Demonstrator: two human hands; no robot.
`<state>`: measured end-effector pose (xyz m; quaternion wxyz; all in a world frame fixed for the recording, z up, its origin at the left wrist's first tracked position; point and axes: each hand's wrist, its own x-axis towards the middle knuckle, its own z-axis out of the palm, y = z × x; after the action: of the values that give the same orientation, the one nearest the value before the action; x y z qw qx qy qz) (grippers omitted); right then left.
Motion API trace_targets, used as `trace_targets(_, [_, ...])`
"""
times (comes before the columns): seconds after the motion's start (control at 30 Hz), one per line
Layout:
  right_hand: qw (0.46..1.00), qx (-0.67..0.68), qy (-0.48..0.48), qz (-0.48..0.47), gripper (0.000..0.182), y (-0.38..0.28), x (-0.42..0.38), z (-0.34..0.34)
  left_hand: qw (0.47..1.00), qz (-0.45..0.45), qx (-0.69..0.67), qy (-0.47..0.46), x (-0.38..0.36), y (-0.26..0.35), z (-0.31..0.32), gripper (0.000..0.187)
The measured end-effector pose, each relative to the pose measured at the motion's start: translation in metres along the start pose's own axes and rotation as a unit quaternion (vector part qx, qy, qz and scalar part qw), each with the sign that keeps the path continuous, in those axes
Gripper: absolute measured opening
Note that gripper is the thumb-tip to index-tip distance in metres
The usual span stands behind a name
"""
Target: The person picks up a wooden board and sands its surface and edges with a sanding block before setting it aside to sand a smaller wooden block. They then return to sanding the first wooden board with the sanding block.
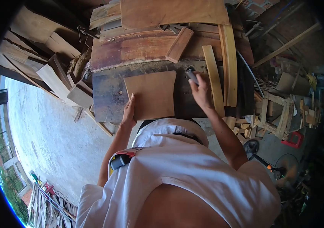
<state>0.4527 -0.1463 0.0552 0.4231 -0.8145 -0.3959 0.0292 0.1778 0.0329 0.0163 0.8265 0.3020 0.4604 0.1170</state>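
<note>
A flat wooden board (153, 95) with curved sides lies on the dark workbench top (107, 91), near its front edge. My left hand (130, 110) grips the board's left edge, thumb on top. To the right of the board, my right hand (200, 90) is closed around a dark grey cylinder (192, 75), whose exact kind I cannot make out. That hand is apart from the board, just above the bench. A narrow yellowish wood strip (213, 78) lies right of my right hand. Beyond the board rests a short reddish wood block (180, 45), set at a slant.
A large wooden panel (173, 13) and wide planks (131, 49) cover the bench's far side. Long strips (230, 68) lie along its right. Scrap wood (61, 76) is piled at left, more offcuts (245, 129) at right. A red plastic stool (293, 140) stands on the floor.
</note>
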Motion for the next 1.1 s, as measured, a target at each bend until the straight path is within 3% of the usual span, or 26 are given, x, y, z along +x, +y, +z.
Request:
trace_targets(0.07, [0.999, 0.003, -0.028, -0.047, 0.026, -0.028, -0.014, 0.024, 0.992, 0.045, 0.090, 0.071, 0.001, 0.000, -0.015, 0.059])
trace_targets(0.17, [0.989, -0.022, -0.079, -0.119, 0.031, -0.061, -0.030, 0.043, 0.975, 0.103, 0.166, 0.108, 0.003, 0.008, -0.039, 0.050])
trace_targets(0.27, [0.990, -0.058, -0.079, -0.102, 0.034, -0.070, -0.044, 0.061, 0.951, 0.181, 0.217, 0.125, -0.010, 0.018, -0.031, 0.048])
trace_targets(0.3, [0.991, -0.067, -0.071, -0.095, 0.034, -0.075, -0.046, 0.063, 0.873, 0.278, 0.376, 0.141, -0.015, 0.023, -0.027, 0.046])
trace_targets(0.33, [0.994, -0.059, -0.057, -0.076, 0.037, -0.081, -0.047, 0.063, 0.758, 0.370, 0.516, 0.149, -0.021, 0.027, -0.021, 0.045])
trace_targets(0.37, [0.996, -0.050, -0.042, -0.057, 0.039, -0.087, -0.048, 0.064, 0.827, 0.351, 0.431, 0.087, -0.027, 0.030, -0.013, 0.049])
trace_targets(0.4, [0.997, -0.058, -0.031, -0.050, 0.039, -0.094, -0.050, 0.066, 0.826, 0.353, 0.433, 0.072, -0.033, 0.034, -0.002, 0.049])
trace_targets(0.43, [0.997, -0.050, -0.034, -0.043, 0.044, -0.102, -0.051, 0.069, 0.912, 0.248, 0.327, -0.013, -0.039, 0.037, 0.008, 0.054])
trace_targets(0.47, [0.998, -0.041, -0.037, -0.038, 0.049, -0.110, -0.052, 0.072, 0.964, 0.131, 0.212, -0.095, -0.043, 0.038, 0.015, 0.058])
trace_targets(0.5, [0.998, -0.017, -0.044, -0.047, 0.052, -0.120, -0.054, 0.074, 0.979, 0.061, 0.144, -0.131, -0.041, 0.030, 0.017, 0.067])
trace_targets(0.53, [0.998, -0.011, -0.029, -0.056, 0.050, -0.131, -0.059, 0.080, 0.990, 0.012, 0.087, -0.114, -0.043, 0.024, 0.027, 0.063])
trace_targets(0.6, [0.994, -0.011, -0.084, -0.069, 0.046, -0.149, -0.069, 0.089, 0.984, -0.085, 0.009, -0.156, -0.036, 0.016, 0.025, 0.061])
trace_targets(0.67, [0.990, 0.018, -0.108, -0.090, 0.042, -0.152, -0.089, 0.113, 0.979, -0.027, -0.054, -0.192, -0.039, 0.013, 0.032, 0.053])
trace_targets(0.83, [0.984, 0.054, -0.153, -0.074, 0.035, -0.165, -0.119, 0.103, 0.969, -0.135, -0.111, -0.178, -0.024, -0.011, -0.010, 0.053])
trace_targets(0.93, [0.977, 0.110, -0.180, -0.025, 0.030, -0.172, -0.133, 0.092, 0.973, -0.160, -0.102, -0.128, -0.013, -0.033, -0.027, 0.044])
trace_targets(1.0, [0.966, 0.108, -0.214, 0.093, 0.027, -0.182, -0.144, 0.086, 0.980, -0.150, -0.060, -0.118, -0.011, -0.036, -0.032, 0.037])
trace_targets(1.1, [0.976, 0.118, -0.154, 0.101, 0.024, -0.189, -0.156, 0.085, 0.985, -0.143, -0.029, -0.087, -0.017, -0.026, -0.023, 0.031])
